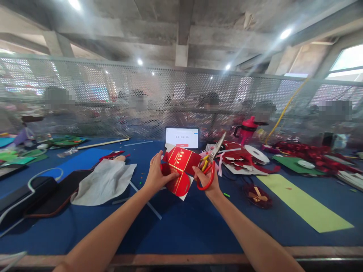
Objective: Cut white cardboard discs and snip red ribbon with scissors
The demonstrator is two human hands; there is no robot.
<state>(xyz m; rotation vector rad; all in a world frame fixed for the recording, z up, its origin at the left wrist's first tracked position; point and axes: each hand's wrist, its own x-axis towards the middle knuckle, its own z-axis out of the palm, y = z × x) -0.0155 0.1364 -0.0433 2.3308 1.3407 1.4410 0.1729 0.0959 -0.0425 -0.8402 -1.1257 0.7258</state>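
Mesh (113,87) spans the whole far side, with the blue table (210,230) in front of it. On the table, a long yellow sheet (306,204) slants off at the right, well apart from the hands; a pale cloth (104,183) lies crumpled on the left. A lit tablet (181,134) stands upright beyond the hands.

Between the two hands, raised off the table and in front of the tablet, is the red paper (178,156), gold-lettered, with white edges showing beside it. It has several panels, so one long axis is hard to tell; its rounded lower end points toward the person and a little right. From the left hand (155,173) it lies directly to the right, and from the right hand (206,178) directly to the left. The left is the nearer, being on it: thumb pressed flat across the lower panel, the other fingers along the far left side, so that the paper is pinched.

The scissors (216,149) sit in the right hand, fingers curled round the red handles, thumb side at the paper's right edge; whether it touches cannot be told. Their long axis runs up and right, tips turned away from the paper. The blades look together.
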